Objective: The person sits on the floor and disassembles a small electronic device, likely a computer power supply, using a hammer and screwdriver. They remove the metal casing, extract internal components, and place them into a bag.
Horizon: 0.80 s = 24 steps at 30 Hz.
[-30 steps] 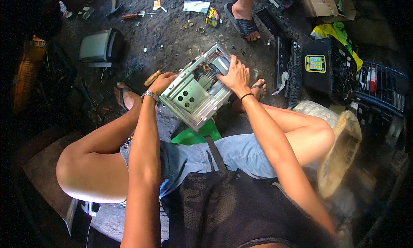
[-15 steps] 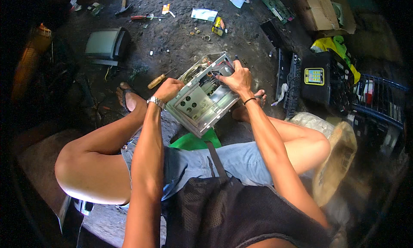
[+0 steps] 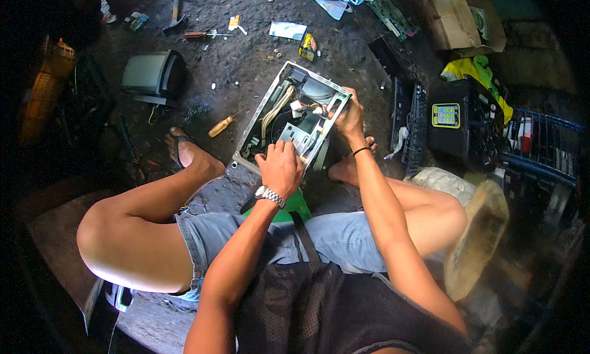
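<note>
A metal computer case (image 3: 316,77) is held tilted between my lower legs, its open side facing up. Inside it lie a bundle of pale cables (image 3: 278,108), white connectors (image 3: 297,108) and a silver metal bracket (image 3: 295,134). My left hand (image 3: 281,168) is closed at the case's near edge beside the bracket, its fingertips reaching over the rim. On the far right corner, my right hand (image 3: 350,117) grips the frame, with some fingers hidden behind it. A screwdriver with a wooden-coloured handle (image 3: 221,126) lies on the ground left of the case.
A small boxy monitor (image 3: 152,74) stands at the left. Farther off lie a hammer (image 3: 177,10) and a red-handled screwdriver (image 3: 200,34). To the right are keyboards (image 3: 416,120), a black box (image 3: 458,129), a blue wire rack (image 3: 544,145) and a cardboard box (image 3: 458,19).
The case has been turned over so its cable-filled open side faces up. My left hand has moved from its left side to its near edge; my right hand stays at the right.
</note>
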{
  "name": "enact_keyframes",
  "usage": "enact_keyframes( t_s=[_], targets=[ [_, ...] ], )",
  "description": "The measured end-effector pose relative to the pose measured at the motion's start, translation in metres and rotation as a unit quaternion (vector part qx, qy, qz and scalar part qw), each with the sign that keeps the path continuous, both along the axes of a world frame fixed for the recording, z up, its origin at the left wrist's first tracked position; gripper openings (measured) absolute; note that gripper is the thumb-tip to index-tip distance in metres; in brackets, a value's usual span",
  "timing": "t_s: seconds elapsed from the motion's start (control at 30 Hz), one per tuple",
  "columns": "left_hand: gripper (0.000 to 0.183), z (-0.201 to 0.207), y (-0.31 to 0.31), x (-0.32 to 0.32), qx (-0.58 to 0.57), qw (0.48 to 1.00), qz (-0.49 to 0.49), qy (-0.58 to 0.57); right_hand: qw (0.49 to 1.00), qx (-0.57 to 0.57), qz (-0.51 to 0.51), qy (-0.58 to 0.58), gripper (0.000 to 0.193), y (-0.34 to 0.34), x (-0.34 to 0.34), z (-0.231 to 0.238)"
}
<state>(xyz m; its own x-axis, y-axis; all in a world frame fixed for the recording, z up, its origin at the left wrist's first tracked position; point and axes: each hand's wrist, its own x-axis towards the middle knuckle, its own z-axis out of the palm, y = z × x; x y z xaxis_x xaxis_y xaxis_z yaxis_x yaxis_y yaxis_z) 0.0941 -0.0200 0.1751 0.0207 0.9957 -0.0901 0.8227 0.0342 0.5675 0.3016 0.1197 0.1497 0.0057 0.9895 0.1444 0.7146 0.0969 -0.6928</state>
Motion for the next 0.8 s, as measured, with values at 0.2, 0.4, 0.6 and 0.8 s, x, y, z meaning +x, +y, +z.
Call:
enact_keyframes(
  t_s=[0.2,0.4,0.6,0.8],
  targets=[
    [0.021,-0.010,0.009,0.016,0.048,0.998,0.018,0.019,0.989,-0.111,-0.017,0.095,0.095,0.002,0.030,-0.039],
    [0.019,-0.013,0.021,0.011,0.059,0.996,0.042,-0.042,0.904,-0.162,-0.376,0.123,0.043,-0.023,0.029,-0.048],
    [0.022,-0.015,0.021,0.010,0.055,0.998,-0.001,-0.042,0.727,-0.204,-0.242,0.609,0.023,-0.012,0.015,-0.045],
    [0.020,-0.011,0.019,0.005,0.046,0.999,0.002,-0.021,0.627,-0.253,-0.211,0.706,0.031,-0.017,-0.015,-0.010]
  ],
)
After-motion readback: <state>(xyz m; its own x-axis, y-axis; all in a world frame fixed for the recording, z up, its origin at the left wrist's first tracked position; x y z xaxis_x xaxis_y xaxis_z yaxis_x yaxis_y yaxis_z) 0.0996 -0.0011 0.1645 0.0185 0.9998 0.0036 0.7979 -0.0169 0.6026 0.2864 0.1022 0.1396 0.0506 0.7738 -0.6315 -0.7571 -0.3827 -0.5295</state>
